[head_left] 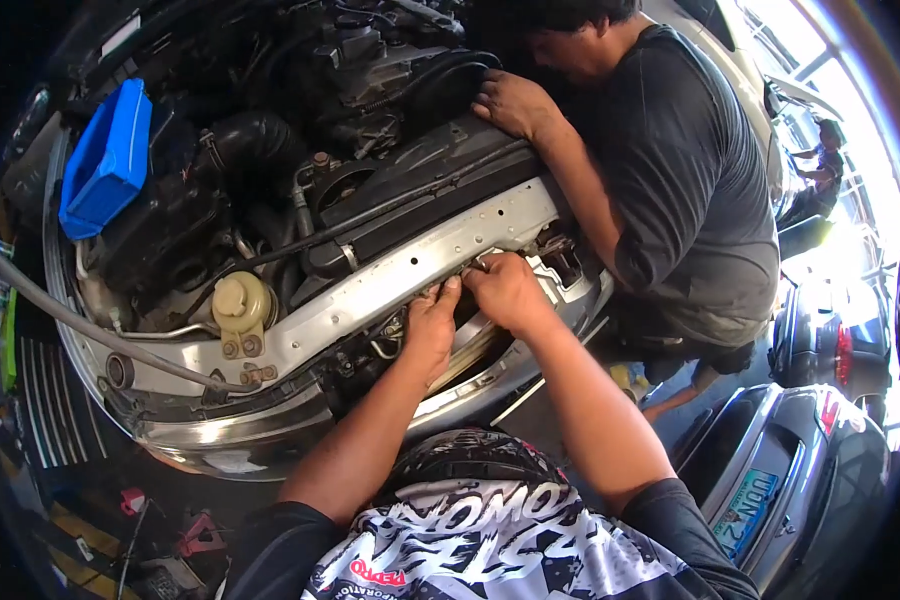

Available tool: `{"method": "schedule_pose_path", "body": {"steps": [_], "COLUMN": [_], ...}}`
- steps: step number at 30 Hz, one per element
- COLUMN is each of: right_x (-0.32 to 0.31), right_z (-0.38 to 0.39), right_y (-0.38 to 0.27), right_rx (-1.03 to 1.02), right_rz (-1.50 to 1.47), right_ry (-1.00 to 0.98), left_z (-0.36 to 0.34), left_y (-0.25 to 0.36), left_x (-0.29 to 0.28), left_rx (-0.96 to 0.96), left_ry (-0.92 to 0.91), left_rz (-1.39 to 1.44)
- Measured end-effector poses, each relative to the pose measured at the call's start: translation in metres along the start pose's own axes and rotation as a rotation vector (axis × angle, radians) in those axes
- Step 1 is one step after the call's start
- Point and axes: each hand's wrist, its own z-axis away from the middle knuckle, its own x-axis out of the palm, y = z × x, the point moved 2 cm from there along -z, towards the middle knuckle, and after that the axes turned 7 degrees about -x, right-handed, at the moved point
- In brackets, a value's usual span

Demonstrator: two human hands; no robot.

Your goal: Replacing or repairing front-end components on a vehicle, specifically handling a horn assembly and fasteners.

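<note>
Both my hands are together at the front edge of a silver metal crossbar (pixel 420 262) that spans the front of a car's engine bay. My left hand (pixel 432 328) reaches in below the bar's edge, fingers bent and pressed together. Right beside it, my right hand (pixel 510 292) is closed, its fingertips pinched against the bar's edge. Whatever sits between the fingers is too small and covered to make out. Below my hands runs the car's front bumper (pixel 450 400), with a gap behind it showing dark parts and hoses.
Across the bar, a co-worker (pixel 685 170) leans in, one hand on the engine bay's edge. A blue plastic tray (pixel 110 160) rests at the far left. A yellowed fluid reservoir (pixel 242 303) stands left of my hands. Parked cars (pixel 780 480) are at the right.
</note>
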Motion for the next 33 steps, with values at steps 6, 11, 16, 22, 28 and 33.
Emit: {"method": "schedule_pose_path", "body": {"steps": [6, 11, 16, 22, 28, 33], "right_x": [0.003, -0.012, -0.015, -0.019, -0.018, -0.017], "right_z": [-0.003, 0.0, -0.002, -0.006, -0.004, -0.004], "right_y": [0.017, -0.002, -0.003, -0.011, -0.003, -0.007], "right_rx": [0.093, -0.042, -0.143, -0.262, -0.209, -0.122], "right_rz": [-0.132, 0.018, 0.075, 0.203, 0.075, -0.019], "right_ry": [-0.123, -0.158, -0.155, -0.201, -0.159, -0.196], "left_z": [-0.008, -0.005, -0.006, -0.005, 0.001, 0.003], "left_y": [-0.009, -0.012, -0.011, -0.01, -0.006, 0.002], "left_x": [-0.003, 0.0, 0.003, 0.01, 0.005, 0.004], "left_rx": [0.114, 0.11, 0.15, 0.126, 0.122, -0.072], "left_ry": [-0.085, 0.002, 0.056, 0.108, 0.058, -0.004], "left_rz": [-0.185, -0.146, -0.214, -0.081, -0.155, -0.092]}}
